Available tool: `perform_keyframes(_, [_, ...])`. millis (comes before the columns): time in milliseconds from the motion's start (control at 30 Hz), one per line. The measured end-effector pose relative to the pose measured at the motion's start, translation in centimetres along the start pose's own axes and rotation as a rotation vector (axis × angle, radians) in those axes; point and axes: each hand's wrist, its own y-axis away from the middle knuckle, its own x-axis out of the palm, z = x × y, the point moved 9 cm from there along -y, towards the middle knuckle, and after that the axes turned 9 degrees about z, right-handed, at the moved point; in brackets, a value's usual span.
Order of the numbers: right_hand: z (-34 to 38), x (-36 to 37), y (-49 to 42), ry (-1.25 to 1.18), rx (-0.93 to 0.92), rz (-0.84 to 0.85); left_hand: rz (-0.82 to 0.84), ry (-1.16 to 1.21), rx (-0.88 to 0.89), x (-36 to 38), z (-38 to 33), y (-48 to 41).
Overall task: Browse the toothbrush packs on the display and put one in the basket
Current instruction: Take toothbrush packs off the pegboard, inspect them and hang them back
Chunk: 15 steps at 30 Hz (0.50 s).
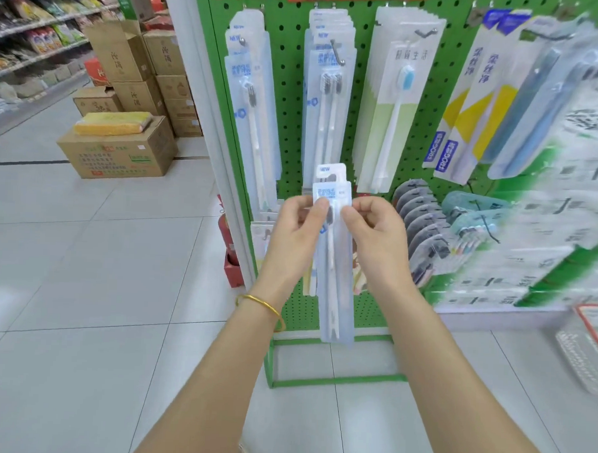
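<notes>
Left fingertips (320, 206) and right fingertips (348, 213) are curled in and pinch one toothbrush pack (334, 296) from either side, just below its header card. Thumbs are mostly hidden behind the pack, so I can't tell how they sit. Left hand (297, 233) and right hand (376, 236) are level with each other, backs toward the camera, with a gold bangle (263, 305) on the left wrist. The pack hangs upright with its long end down, in front of the lower half of the green pegboard (290, 89) and off any hook. Matching hung packs (327, 101) are on the pegboard straight above it. Low and to the right of the pegboard's foot, at the frame edge, is a pale mesh thing with a red handle, probably the basket (583, 358), though it is blurred. Cardboard cartons (119, 150) stand on the floor well to the left of the pegboard. Judgement: this is the look-it-over step, and the pack has yet to go in the basket. To do it well, grip the stiff card edges rather than the blister. Turn the pack clear of the rows hanging low on the pegboard, pass it to the right hand, then lower it into the basket rather than drop it.
</notes>
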Motion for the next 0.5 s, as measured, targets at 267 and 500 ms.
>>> perform_keyframes(267, [-4.3, -2.0, 1.4, -0.118, 0.188, 0.026, 0.049, -0.209, 0.079, 3.2, 1.7, 0.7])
perform_keyframes(500, [-5.8, -3.6, 1.2, -0.211, 0.290, -0.111, 0.288, -0.404, 0.063, 5.5, 4.1, 2.2])
